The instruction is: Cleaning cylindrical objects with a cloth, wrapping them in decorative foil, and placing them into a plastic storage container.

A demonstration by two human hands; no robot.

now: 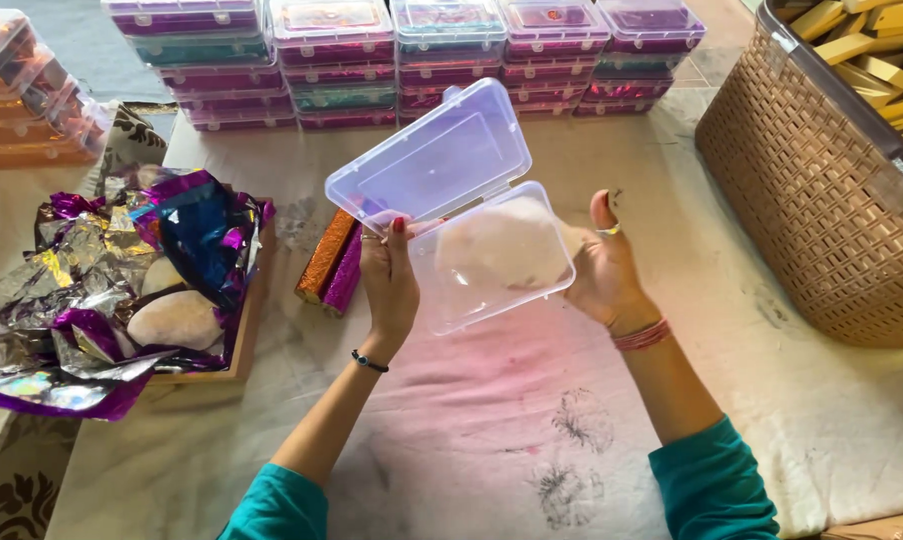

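Clear hinged box (492,255) held above the table (472,420), lid up, pale round lump inside; left hand (390,285) clamped on near-left edge, right hand (604,270) cupping right end; judgement: keep box level; press lid evenly.

Clear glossy plastic box (472,215), shiny crinkled foil (92,270), matt stained cloth (472,420), woven plastic basket (812,190).

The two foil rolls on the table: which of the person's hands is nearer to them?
Left. The left hand is just right of the foil rolls, gripping the clear box; the right hand holds the box's far side.
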